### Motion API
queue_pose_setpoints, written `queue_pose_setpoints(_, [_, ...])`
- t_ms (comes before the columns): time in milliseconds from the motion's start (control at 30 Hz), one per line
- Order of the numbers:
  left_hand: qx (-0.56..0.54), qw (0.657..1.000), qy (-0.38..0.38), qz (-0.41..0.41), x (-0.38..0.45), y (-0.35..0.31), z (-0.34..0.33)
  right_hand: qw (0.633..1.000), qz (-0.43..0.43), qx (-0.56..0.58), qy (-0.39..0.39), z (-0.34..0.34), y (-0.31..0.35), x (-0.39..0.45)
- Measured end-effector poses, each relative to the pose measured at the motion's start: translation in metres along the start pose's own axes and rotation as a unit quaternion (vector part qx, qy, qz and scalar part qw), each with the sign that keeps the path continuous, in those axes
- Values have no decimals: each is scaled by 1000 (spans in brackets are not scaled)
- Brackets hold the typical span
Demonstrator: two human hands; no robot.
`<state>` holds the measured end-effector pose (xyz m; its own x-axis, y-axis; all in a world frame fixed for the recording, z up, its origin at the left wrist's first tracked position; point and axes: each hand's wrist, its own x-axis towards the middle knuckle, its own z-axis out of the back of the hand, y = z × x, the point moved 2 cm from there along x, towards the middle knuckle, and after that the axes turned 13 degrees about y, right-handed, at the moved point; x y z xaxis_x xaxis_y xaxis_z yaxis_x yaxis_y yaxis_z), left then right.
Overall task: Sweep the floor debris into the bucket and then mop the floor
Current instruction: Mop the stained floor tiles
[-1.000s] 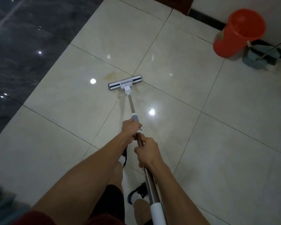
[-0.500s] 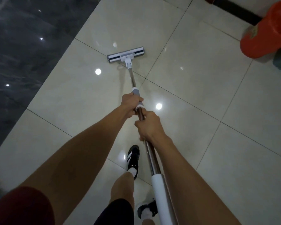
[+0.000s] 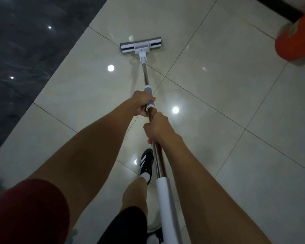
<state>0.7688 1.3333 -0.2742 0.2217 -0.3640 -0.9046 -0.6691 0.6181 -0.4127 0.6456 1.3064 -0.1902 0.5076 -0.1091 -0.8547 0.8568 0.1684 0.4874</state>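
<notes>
My left hand [image 3: 142, 104] and right hand [image 3: 158, 127] clamp the mop pole [image 3: 145, 74], stacked close for leverage, keeping the mop head [image 3: 140, 45] flat on the floor tiles [image 3: 218, 85].

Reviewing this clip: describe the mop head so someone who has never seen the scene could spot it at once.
Start at the pale glossy tile floor right of the dark marble strip. Follow the metal pole forward from the left hand and right hand. At its far end lies the mop head, a flat grey-and-white bar, unlike the round orange bucket.
</notes>
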Motion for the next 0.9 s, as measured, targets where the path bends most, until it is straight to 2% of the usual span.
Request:
queue_pose_setpoints(133, [29,999,7,16,-33,58,-31,998,-21,-51,6,-24,-47,-51])
queue_pose_setpoints(433, [66,997,11,33,-125,223,-124,999,-23,-23,13,-106,-186,-186])
queue_pose_setpoints(667, [27,999,-15,-10,-185,323,-183,997,-5,52,-51,-164,-276,-266])
queue_pose_setpoints(900, [60,998,-19,-23,-208,383,-227,996,-17,46,-80,-189,-322,-323])
